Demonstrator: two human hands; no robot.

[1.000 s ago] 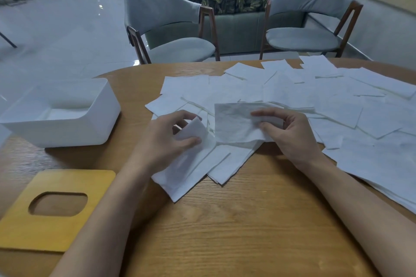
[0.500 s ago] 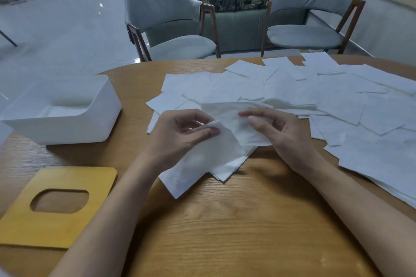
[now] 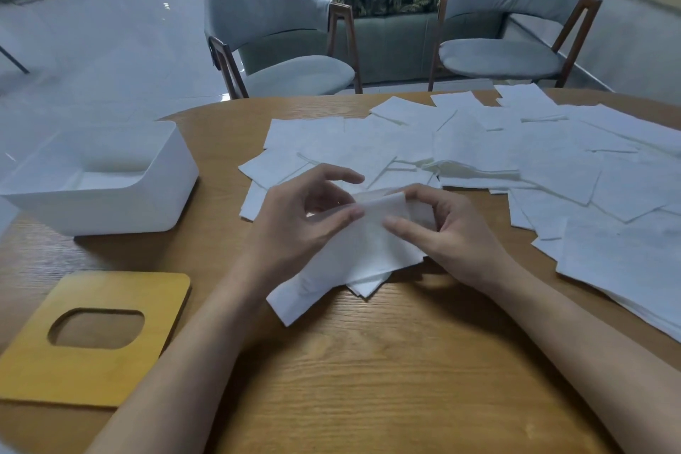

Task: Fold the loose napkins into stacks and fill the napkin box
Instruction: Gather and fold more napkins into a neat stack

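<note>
Lying nearest, desk (image 3: 368, 380) left edge: yellow slotted lid (image 3: 110, 376). Mid-desk, left hand (image 3: 294, 228) and right hand (image 3: 453, 236) both pinch one napkin (image 3: 353, 262) at its folded top edge, thumbs in front; lower corners rest on desk. White napkin box (image 3: 110, 206) stands open beyond lid, far left. Other loose napkins (image 3: 534, 158) spread behind and right.

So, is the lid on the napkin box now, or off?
Off. The white napkin box stands with an open top, and the yellow lid with its oval slot lies flat on the table beside it.
</note>
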